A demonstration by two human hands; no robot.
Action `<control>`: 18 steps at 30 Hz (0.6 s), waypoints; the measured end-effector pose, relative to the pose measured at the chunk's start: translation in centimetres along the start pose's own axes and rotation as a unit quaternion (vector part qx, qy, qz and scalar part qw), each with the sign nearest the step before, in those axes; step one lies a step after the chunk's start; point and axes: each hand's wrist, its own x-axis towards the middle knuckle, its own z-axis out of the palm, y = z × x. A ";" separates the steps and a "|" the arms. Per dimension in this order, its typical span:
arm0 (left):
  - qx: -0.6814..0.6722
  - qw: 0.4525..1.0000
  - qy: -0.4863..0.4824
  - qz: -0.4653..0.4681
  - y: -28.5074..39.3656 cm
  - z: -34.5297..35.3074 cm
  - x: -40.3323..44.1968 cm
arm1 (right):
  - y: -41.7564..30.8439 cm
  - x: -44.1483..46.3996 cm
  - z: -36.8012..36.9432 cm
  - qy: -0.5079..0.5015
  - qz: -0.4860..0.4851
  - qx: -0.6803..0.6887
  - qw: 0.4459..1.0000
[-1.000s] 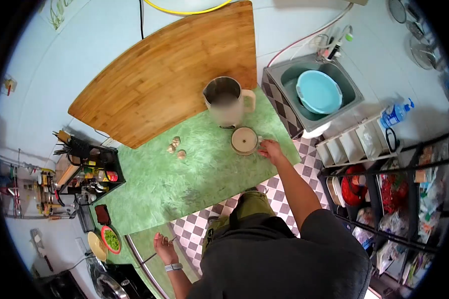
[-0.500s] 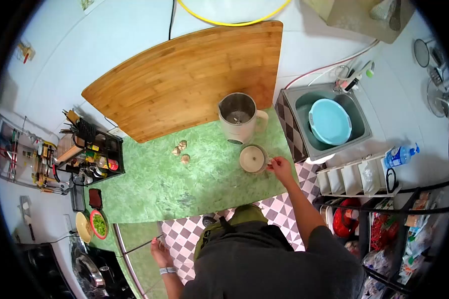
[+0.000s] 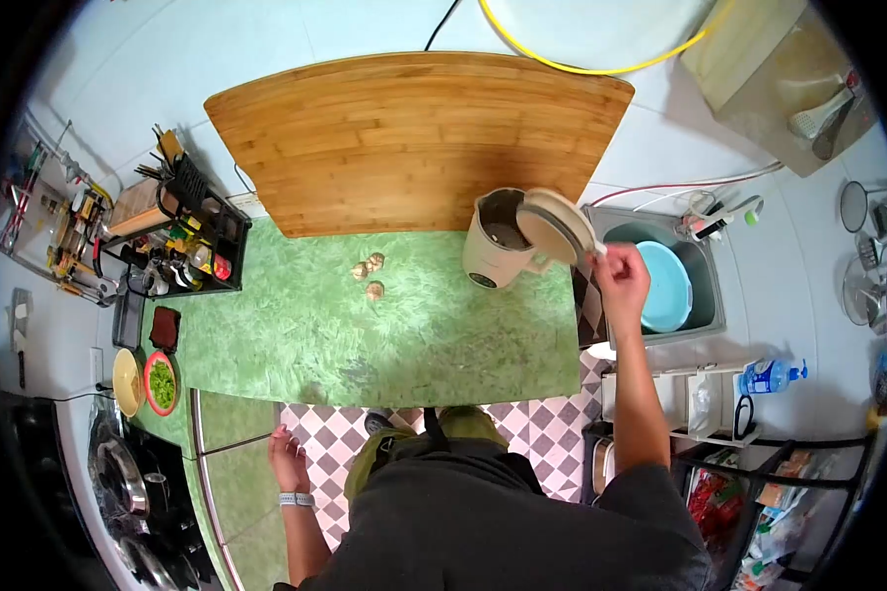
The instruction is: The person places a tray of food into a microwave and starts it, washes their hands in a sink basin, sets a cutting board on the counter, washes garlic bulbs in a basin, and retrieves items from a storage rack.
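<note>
Presenting the tilted lid (image 3: 559,219) at the jug's (image 3: 495,258) mouth, your right hand (image 3: 621,278) pinches its edge; your left hand (image 3: 288,459) hangs relaxed, empty. The jug stands on the counter (image 3: 394,345). Closing probably requires levelling the lid.

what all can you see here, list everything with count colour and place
counter: 1, green, centre
jug: 1, beige, counter's right end
lid: 1, beige, tilted beside the jug's mouth
small lumps: 3, pale brown, counter, left of jug
board: 1, brown, upright behind counter
hose: 1, yellow, above board
sink: 1, grey, right of counter
basin: 1, light blue, in sink
pump bottle: 1, blue, far right
red bowl: 1, red, holding greens, left
yellow bowl: 1, pale yellow, beside it
racked items: too cluttered to count
left hand: 1, bare, below counter's edge
right hand: 1, bare, gripping lid
</note>
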 end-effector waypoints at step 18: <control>-0.047 0.988 0.147 -0.004 -3.4 -8.5 -4.4 | 1.6 4.1 4.3 -0.170 -0.181 -0.205 0.947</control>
